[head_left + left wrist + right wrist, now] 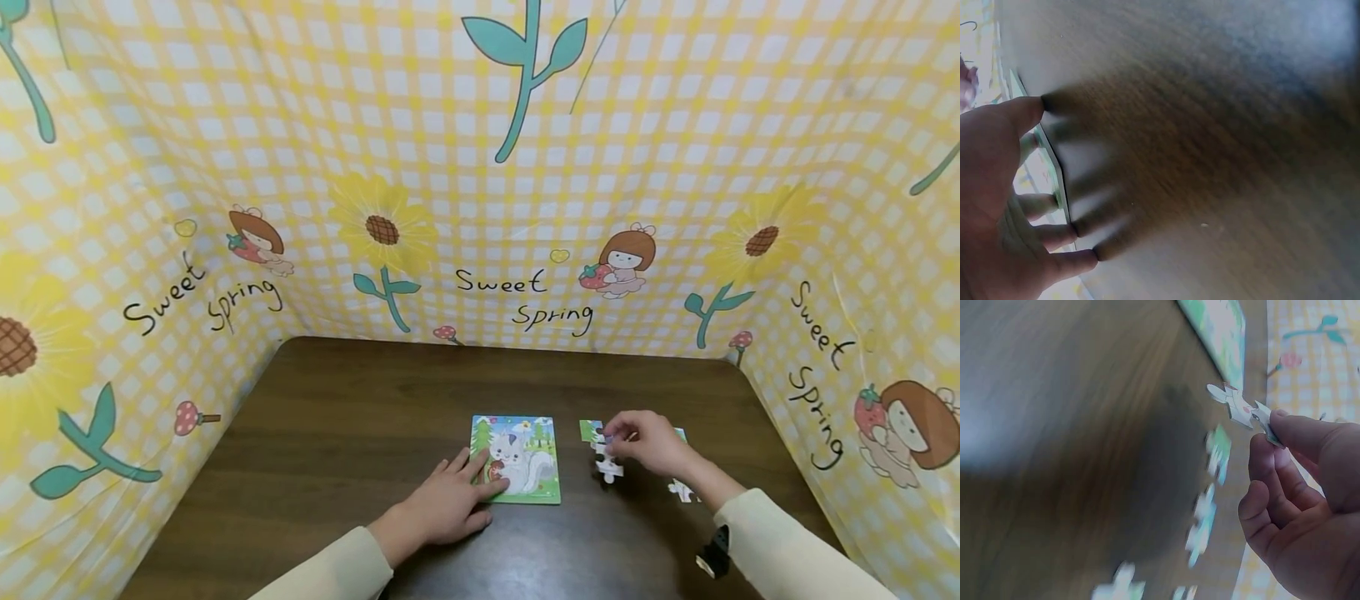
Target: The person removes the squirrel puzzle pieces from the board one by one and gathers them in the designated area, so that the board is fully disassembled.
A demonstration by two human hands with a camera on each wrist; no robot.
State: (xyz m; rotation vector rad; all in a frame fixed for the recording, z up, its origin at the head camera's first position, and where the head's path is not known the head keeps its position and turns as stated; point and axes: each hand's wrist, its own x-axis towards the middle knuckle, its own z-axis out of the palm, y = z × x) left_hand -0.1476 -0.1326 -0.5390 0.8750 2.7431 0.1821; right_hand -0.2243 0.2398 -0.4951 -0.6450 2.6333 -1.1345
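Note:
A squirrel picture puzzle lies flat on the dark wooden table. Its left edge is under my left hand, whose spread fingers rest partly on the picture and partly on the wood. In the left wrist view that hand shows straight fingers and the puzzle's thin edge beyond them. Right of the puzzle, my right hand pinches a white puzzle piece above the table. The right wrist view shows the piece between thumb and forefinger of the right hand; it may be two joined pieces.
A green loose piece lies just behind the right fingers, and white pieces lie under the right forearm. Several more, such as a bluish one, appear in the right wrist view. Yellow checked cloth encloses the table's back and sides.

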